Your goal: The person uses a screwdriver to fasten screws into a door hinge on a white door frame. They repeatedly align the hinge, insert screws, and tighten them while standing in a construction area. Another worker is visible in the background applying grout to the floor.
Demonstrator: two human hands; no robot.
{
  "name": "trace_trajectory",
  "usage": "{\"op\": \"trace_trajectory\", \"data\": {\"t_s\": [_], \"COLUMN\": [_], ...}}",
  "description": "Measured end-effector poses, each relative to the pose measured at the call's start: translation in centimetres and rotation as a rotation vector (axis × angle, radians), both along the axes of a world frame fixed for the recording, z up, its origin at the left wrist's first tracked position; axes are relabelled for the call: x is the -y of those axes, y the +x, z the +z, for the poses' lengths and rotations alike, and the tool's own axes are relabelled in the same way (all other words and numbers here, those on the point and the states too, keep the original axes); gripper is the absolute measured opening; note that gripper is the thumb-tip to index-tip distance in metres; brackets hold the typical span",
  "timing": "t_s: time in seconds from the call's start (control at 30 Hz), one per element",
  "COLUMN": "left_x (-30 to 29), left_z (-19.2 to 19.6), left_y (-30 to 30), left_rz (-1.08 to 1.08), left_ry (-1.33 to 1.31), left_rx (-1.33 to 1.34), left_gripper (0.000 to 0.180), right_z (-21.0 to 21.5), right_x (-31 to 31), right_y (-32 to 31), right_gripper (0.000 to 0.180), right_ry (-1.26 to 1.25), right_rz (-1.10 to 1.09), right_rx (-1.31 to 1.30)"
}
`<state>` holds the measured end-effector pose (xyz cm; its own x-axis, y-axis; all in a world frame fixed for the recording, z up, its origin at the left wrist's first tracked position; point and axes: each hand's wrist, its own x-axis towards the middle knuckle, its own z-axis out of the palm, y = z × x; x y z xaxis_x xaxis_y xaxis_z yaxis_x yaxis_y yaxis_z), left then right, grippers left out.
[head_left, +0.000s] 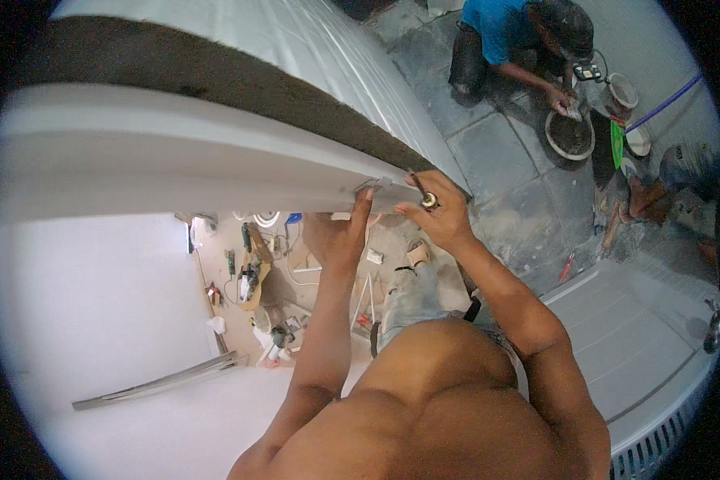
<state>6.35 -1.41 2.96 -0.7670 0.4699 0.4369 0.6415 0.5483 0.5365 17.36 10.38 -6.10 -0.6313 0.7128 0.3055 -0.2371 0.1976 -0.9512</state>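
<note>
I look down from high up along a white plastered ledge (176, 160) with a dark rough strip (216, 76) along its top. My right hand (444, 216) holds a small scraper (388, 192) by its handle, with the flat grey blade laid against the ledge's lower corner. A thin dark stick pokes up between its fingers. My left hand (340, 236) reaches up from below and grips the ledge's edge, its thumb touching the blade's left end. My bare chest and forearms fill the lower middle.
Far below, a person in a blue shirt (504, 32) crouches on grey stone tiles by a round pan of dark mortar (570, 136) and white buckets (622, 90). Tools and cables (252, 272) litter the floor under the ledge. A white ribbed panel (632, 344) lies at the lower right.
</note>
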Motion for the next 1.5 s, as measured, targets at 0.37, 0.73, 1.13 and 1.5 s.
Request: {"op": "trace_trajectory", "data": {"t_s": [0.37,0.73,1.13,1.5], "left_x": [4.1,5.5,2.5,2.6], "left_z": [-1.3,-7.4,-8.7,-8.3], "left_y": [0.3,4.7,3.5,1.5], "left_rz": [0.006,-0.236,-0.307,-0.32], "left_ry": [-0.064,0.422,0.728,0.428], "left_rx": [0.273,1.259,1.868,1.697], "left_gripper": [0.039,0.015,0.018,0.029], "right_z": [-7.5,0.5,4.0,4.7], "right_x": [4.5,3.3,5.0,5.8], "right_y": [9.9,14.8,15.1,14.8], "right_gripper": [0.037,0.045,0.036,0.035], "right_ry": [-1.076,-0.836,-0.089,-0.017], "right_rz": [0.067,0.3,0.268,0.207], "right_rx": [0.225,0.529,0.474,0.491]}}
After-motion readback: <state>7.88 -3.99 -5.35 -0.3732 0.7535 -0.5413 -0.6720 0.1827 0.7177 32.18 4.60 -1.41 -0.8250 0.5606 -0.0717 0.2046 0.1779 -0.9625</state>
